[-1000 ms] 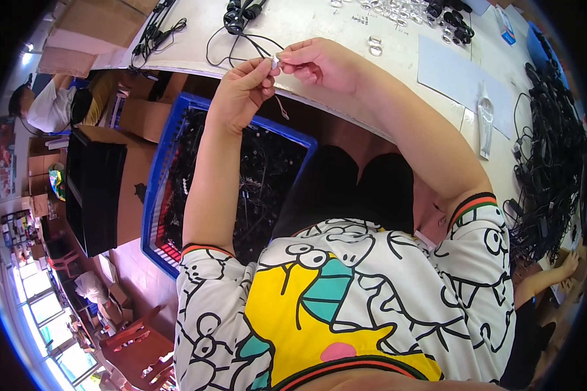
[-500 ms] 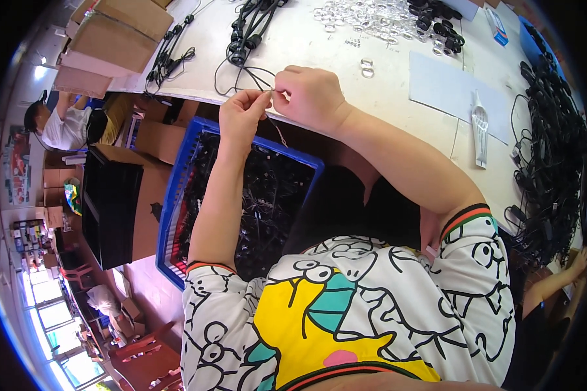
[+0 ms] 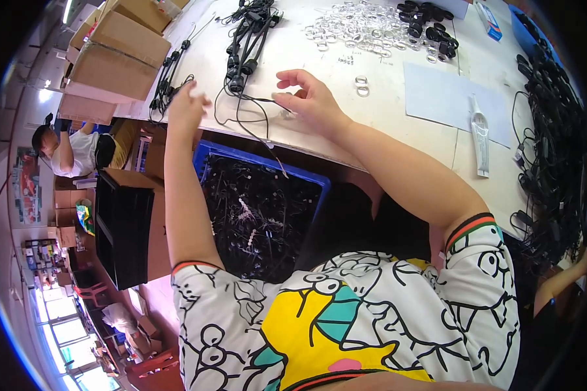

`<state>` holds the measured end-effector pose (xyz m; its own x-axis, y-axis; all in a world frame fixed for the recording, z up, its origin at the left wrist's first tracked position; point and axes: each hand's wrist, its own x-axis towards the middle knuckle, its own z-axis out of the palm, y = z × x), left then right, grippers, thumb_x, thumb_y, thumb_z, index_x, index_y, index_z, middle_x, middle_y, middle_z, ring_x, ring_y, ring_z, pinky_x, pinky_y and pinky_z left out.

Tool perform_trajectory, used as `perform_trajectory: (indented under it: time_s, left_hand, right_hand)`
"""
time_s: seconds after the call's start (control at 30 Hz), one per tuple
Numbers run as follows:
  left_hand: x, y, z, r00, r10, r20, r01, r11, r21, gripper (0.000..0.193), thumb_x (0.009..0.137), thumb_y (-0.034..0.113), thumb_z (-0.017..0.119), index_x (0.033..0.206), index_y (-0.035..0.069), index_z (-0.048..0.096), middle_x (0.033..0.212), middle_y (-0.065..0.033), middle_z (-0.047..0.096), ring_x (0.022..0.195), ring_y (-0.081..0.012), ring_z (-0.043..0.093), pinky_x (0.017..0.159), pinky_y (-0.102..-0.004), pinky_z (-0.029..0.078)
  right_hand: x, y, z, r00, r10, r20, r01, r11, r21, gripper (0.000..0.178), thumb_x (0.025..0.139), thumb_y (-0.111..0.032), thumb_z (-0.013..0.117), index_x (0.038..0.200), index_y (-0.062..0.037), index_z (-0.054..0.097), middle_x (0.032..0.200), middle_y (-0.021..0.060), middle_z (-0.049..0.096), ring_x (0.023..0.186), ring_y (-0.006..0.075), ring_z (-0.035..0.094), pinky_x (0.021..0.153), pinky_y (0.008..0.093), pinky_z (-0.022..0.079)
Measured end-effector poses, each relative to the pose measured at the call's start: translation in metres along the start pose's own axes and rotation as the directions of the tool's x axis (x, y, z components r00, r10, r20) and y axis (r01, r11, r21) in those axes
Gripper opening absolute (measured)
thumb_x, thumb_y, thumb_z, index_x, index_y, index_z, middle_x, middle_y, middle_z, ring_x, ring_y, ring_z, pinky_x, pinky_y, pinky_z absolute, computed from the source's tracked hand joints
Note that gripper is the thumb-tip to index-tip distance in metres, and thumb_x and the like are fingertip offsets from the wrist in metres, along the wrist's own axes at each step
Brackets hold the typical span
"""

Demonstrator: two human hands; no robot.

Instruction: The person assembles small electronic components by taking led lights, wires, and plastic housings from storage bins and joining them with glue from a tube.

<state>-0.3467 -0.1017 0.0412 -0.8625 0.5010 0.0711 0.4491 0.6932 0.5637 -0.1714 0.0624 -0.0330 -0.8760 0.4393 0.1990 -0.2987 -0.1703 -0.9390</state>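
My left hand (image 3: pixel 188 109) is over the table's left edge, beside a small bundle of black cables (image 3: pixel 167 77). Its fingers are somewhat blurred but look spread, with nothing visible in them. My right hand (image 3: pixel 312 103) hovers above the table with thumb and fingers apart. A thin black cable (image 3: pixel 261 100) runs up to its thumb; whether they touch is hard to tell. Just beyond lies a larger bundle of black cables with thick connectors (image 3: pixel 244 55). Thin leads from it loop over the table's front edge, one end (image 3: pixel 284 171) dangling above a blue crate (image 3: pixel 319 189).
Many clear rings (image 3: pixel 355 29) and black coiled pieces (image 3: pixel 437 36) lie at the back. Two rings (image 3: pixel 362 86), a pale sheet (image 3: pixel 430 94) and a clear-and-white tube (image 3: pixel 480 140) are to the right. Black cables (image 3: pixel 548 150) heap at the far right. Cardboard boxes (image 3: pixel 120 65) stand left.
My hands have come apart from the pinched cable. The left moved left toward the small cable bundle; the right opened and shifted slightly right. The thin leads now hang loose over the edge.
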Motion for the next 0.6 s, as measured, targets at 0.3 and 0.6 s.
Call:
perform_trajectory:
  time_s: [0.3,0.6]
  left_hand:
    - [0.145,-0.001,0.057,0.973,0.206,-0.107,-0.144,0.898,0.417,0.049,0.077,0.041,0.052,0.104,0.0,0.058,0.101,-0.0179,0.059,0.096,-0.0285,0.056,0.084,-0.034,0.042]
    - [0.172,0.014,0.062,0.938,0.267,-0.222,-0.262,0.964,0.056,0.032,0.072,0.024,0.056,0.092,0.0,0.062,0.084,-0.0176,0.063,0.081,-0.0235,0.061,0.072,-0.031,0.046]
  right_hand:
    - [-0.001,-0.006,-0.002,0.965,-0.262,0.009,0.241,0.875,-0.419,0.023,0.073,-0.004,0.053,0.095,-0.0055,0.057,0.093,0.011,0.054,0.068,0.0206,0.053,0.064,0.0285,0.044]
    - [0.002,0.002,-0.008,0.97,-0.234,0.06,0.236,0.863,-0.446,0.016,0.073,-0.001,0.05,0.085,-0.0046,0.06,0.085,0.0068,0.055,0.066,0.0144,0.051,0.06,0.0243,0.042]
